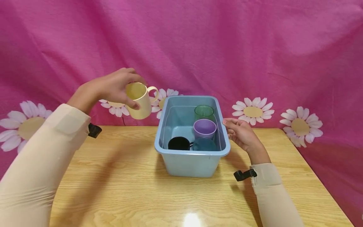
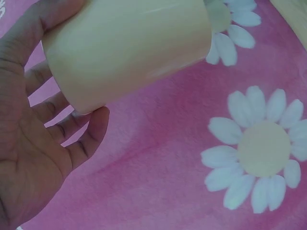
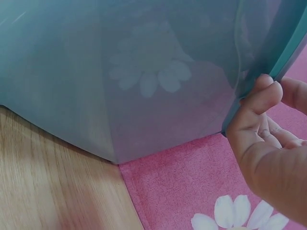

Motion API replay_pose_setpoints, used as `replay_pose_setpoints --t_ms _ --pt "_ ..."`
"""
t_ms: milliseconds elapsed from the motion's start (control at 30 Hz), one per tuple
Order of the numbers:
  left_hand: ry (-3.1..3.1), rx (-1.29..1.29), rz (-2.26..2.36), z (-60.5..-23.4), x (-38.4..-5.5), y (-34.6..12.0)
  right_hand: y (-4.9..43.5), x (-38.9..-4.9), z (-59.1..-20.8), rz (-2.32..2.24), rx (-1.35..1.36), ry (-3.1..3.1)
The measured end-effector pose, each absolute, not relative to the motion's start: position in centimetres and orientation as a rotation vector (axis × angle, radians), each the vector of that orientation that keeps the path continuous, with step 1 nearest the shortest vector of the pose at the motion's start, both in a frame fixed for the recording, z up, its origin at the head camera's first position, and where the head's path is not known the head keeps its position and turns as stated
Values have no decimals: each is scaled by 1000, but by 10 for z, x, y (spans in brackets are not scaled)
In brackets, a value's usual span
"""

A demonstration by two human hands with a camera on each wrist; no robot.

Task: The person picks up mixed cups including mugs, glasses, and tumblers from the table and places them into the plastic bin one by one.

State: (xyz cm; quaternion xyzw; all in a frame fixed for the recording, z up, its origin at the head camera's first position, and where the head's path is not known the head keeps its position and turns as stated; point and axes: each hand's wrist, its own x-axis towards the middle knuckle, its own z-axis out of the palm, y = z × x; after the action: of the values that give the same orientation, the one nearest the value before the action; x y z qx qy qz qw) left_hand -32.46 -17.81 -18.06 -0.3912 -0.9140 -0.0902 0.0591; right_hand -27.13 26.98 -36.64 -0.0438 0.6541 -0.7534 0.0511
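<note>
A pale yellow mug [image 1: 143,108] is held up in the air by my left hand [image 1: 114,87], left of the blue plastic bin [image 1: 193,165]. Thumb and fingers grip the mug near its rim, and its handle points right. In the left wrist view the mug's smooth side [image 2: 129,50] fills the top. My right hand [image 1: 241,134] pinches the bin's right rim between thumb and fingers, as the right wrist view also shows. Inside the bin are a black mug [image 1: 178,143], a purple cup [image 1: 204,127], a green glass [image 1: 204,110] and a bluish glass [image 1: 204,145].
The bin stands on a light wooden table [image 1: 122,189]. A pink cloth [image 1: 198,47] with white daisies hangs behind the table and along its right side. Black straps with small devices sit on both wrists.
</note>
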Motion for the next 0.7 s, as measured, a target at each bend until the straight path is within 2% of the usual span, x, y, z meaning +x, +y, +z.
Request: replay_pose_setpoints --t_ms 267,700 --pt "-2764 -1222 -296 -173 -326 -153 275 -270 -366 -2307 -133 1987" --pt "-2713 -1294 -365 -182 -334 -111 276 -270 -368 -2325 -173 1961"
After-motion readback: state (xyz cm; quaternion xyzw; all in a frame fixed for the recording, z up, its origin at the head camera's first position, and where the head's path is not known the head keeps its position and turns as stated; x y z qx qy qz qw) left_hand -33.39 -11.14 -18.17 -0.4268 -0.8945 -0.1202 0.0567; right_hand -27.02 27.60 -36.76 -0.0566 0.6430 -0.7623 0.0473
